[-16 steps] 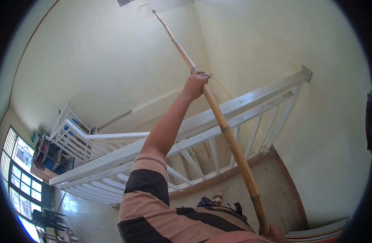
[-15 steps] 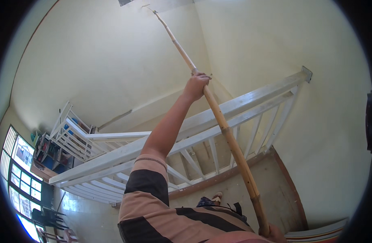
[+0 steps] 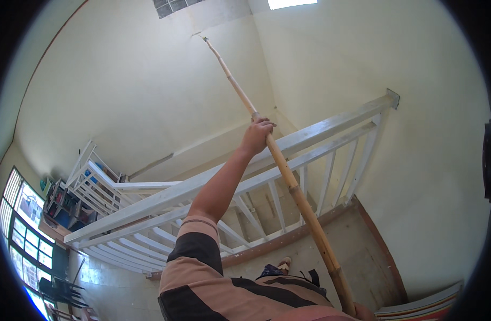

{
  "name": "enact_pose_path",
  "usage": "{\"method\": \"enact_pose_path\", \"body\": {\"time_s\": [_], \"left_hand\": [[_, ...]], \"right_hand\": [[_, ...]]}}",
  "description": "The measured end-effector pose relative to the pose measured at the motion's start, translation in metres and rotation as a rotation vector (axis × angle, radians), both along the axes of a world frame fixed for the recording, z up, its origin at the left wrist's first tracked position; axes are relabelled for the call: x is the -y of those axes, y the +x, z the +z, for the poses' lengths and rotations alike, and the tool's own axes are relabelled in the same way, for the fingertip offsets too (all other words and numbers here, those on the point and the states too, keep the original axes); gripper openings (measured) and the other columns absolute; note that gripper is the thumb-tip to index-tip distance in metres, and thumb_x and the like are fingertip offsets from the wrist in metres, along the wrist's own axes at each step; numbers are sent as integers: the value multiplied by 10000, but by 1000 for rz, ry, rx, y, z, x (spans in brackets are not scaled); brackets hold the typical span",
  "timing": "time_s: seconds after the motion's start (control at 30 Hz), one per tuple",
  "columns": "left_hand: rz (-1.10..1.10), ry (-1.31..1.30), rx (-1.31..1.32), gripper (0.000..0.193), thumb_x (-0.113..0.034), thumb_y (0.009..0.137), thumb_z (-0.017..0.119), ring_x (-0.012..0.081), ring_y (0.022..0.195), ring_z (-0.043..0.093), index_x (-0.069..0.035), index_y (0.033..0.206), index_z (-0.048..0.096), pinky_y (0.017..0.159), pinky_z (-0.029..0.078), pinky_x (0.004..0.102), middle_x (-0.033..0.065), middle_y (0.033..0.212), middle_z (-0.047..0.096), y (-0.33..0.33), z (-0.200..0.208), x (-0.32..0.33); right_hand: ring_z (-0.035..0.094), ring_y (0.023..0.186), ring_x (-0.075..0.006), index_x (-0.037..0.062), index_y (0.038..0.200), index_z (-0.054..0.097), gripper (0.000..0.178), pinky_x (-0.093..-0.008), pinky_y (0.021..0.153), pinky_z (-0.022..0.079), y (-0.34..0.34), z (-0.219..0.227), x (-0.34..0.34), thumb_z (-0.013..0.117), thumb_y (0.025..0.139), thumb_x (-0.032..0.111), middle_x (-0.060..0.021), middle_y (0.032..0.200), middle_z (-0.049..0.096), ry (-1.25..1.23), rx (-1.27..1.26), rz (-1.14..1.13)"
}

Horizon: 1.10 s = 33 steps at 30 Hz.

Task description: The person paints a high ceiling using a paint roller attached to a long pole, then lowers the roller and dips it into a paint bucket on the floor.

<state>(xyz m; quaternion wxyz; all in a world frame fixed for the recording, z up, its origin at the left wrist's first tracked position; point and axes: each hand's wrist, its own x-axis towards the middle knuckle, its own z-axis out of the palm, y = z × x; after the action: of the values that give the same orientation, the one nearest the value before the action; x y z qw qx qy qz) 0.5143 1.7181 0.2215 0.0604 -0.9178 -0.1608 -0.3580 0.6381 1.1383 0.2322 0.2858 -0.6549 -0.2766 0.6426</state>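
Note:
A long bamboo pole [image 3: 308,214] slants from the lower right up toward the far wall. My left hand [image 3: 258,135], arm stretched out, is wrapped round it above the white railing [image 3: 224,187]. At the lower edge my right hand [image 3: 363,312] is closed round the pole's near end, partly cut off by the frame. The far tip carries a thin wire-like fitting with a short pale crosspiece [image 3: 196,34], probably a small paint roller, close to the cream wall [image 3: 122,69]. Whether it touches the wall I cannot tell.
Beyond the railing, stairs [image 3: 251,214] lead down. A second white railing [image 3: 98,179], a cluttered shelf [image 3: 69,206] and barred windows [image 3: 29,235] are at left. High up are a block window [image 3: 173,6] and a grey wall band [image 3: 224,12]. A striped item [image 3: 422,307] lies lower right.
The view has tilted upward, showing more of the upper wall. The pole's tip has come down the wall, and my left hand has lowered toward the railing, both hands still holding the pole.

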Motion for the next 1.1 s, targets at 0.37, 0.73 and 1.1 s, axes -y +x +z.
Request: {"method": "enact_pose_path", "body": {"time_s": [0.37,0.73,1.1], "left_hand": [[13,91,31,90,26,703,615,293,1089,580,-31,773,610,908,486,416,72,995,684,-6,46,-20],[38,158,0,111,74,691,626,287,1102,585,-8,759,597,903,508,392,52,1016,689,-5,85,-73],[78,141,-97,119,50,690,634,281,1066,593,-28,780,630,903,501,384,65,1006,687,0,74,-104]], "right_hand": [[490,807,-200,68,1068,514,290,-339,690,423,-9,32,-29,571,903,299,-61,881,531,-94,229,52],[440,773,-180,44,1120,492,441,-308,657,394,-8,26,-92,654,799,299,-23,875,468,35,32,-50],[501,817,-187,-14,1240,457,552,-306,705,432,-11,4,-114,652,799,254,-65,927,536,93,-41,-150]]}}
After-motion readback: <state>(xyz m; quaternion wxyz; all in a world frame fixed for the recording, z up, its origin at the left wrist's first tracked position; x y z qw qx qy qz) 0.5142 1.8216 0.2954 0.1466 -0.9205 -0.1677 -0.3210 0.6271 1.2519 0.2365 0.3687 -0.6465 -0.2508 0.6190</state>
